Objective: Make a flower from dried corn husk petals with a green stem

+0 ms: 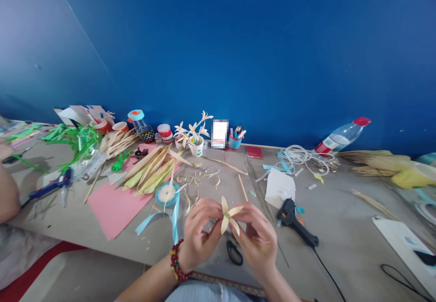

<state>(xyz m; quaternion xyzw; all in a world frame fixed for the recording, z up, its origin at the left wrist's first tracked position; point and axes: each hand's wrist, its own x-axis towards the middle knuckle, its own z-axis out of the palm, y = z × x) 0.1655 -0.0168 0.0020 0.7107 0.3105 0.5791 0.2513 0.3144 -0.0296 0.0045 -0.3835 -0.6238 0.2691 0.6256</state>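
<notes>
Between my two hands, above the front edge of the table, is a pale cream flower (225,215) with several pointed petals, apparently made of dried husk. My left hand (203,229), with a beaded bracelet at the wrist, pinches it from the left. From the other side my right hand (256,234) grips it with thumb and fingers; the fingertips partly hide behind the petals. Below the flower, black scissor handles (235,253) lie on the table. A black glue gun (295,222) rests to the right of my right hand. Light blue ribbon (175,222) curls beside my left hand.
Corn husks (150,170) lie on pink paper (116,206) at the left. Similar flowers stand in a white cup (196,148) by the blue wall. A tilted plastic bottle (344,136) and coiled cable (299,159) are at the right. Another person's arm (7,188) shows at far left.
</notes>
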